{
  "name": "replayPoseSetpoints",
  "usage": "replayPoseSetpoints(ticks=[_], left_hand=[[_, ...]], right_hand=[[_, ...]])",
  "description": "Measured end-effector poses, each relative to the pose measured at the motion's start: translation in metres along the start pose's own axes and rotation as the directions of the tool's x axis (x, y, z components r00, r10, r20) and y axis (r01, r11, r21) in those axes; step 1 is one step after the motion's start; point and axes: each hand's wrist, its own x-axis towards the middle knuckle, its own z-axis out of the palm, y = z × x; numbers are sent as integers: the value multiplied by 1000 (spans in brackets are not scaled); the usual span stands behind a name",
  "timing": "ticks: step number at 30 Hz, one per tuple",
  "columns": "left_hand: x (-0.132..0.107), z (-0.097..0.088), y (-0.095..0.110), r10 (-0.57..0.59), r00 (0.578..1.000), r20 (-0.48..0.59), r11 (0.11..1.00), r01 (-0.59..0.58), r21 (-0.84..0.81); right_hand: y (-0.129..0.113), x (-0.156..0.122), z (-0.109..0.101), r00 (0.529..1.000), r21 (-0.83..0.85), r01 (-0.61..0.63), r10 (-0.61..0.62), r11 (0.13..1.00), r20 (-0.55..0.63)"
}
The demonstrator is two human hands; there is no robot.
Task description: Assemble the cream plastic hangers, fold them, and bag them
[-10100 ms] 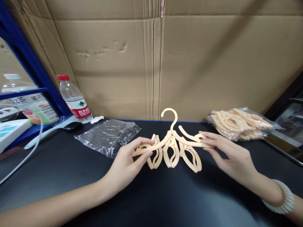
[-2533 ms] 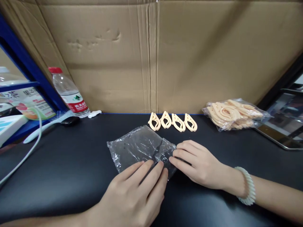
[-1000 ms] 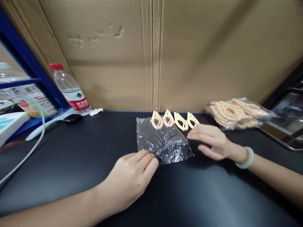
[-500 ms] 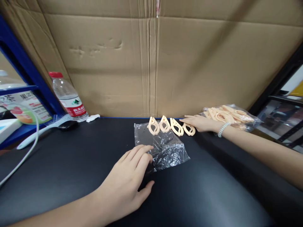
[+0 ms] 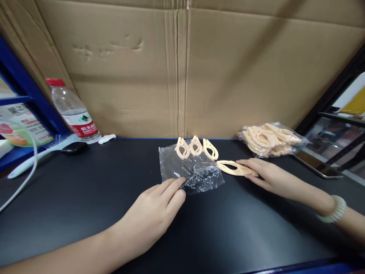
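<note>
A crumpled clear plastic bag (image 5: 189,169) lies on the black table (image 5: 85,198). My left hand (image 5: 155,211) presses its near edge with stretched fingers. Three cream plastic clip loops (image 5: 196,147) lie in a row at the bag's far edge. A fourth cream loop (image 5: 235,168) sits to the right of the bag, held in the fingers of my right hand (image 5: 269,177), which has a pale bead bracelet at the wrist.
A sealed bag of cream hanger parts (image 5: 269,139) lies at the back right. A water bottle (image 5: 71,112) with a red cap, a white brush (image 5: 34,160) and a white cable stand at the left. A cardboard wall (image 5: 182,68) closes the back.
My right hand reached to the row of loops, took the rightmost one and pulled it toward me beside the bag. My left hand stayed on the bag's near edge.
</note>
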Motion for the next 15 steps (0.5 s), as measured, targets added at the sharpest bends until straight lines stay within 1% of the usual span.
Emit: replayPoseSetpoints(ticks=[2, 3, 5, 6, 8, 10, 12, 15], left_hand=[[0, -1, -1, 45, 999, -5, 999, -45, 17], [1, -3, -2, 45, 999, -4, 999, -45, 4], [2, -8, -4, 4, 1000, 11, 997, -3, -80], [3, -11, -6, -26, 999, 40, 989, 31, -144], [4, -18, -10, -82, 988, 130, 958, 114, -263], [5, -22, -15, -115, 972, 203, 934, 176, -312], [6, -23, -21, -119, 966, 228, 931, 189, -314], [9, -19, -28, -67, 971, 228, 934, 142, -329]], right_hand=[[-8, -12, 3, 998, 23, -34, 35, 999, -43], [-11, -17, 5, 997, 29, -48, 50, 998, -58], [-16, -25, 8, 994, 14, -65, 66, 998, -91], [-17, -28, 9, 992, -3, -62, 61, 998, -109], [-19, -35, 11, 989, -37, -37, 31, 999, -147], [-21, -39, 11, 983, -51, -1, -8, 999, -183], [-24, -41, 10, 976, -50, 36, -45, 998, -213], [-29, -42, 8, 969, -30, 82, -87, 996, -233]])
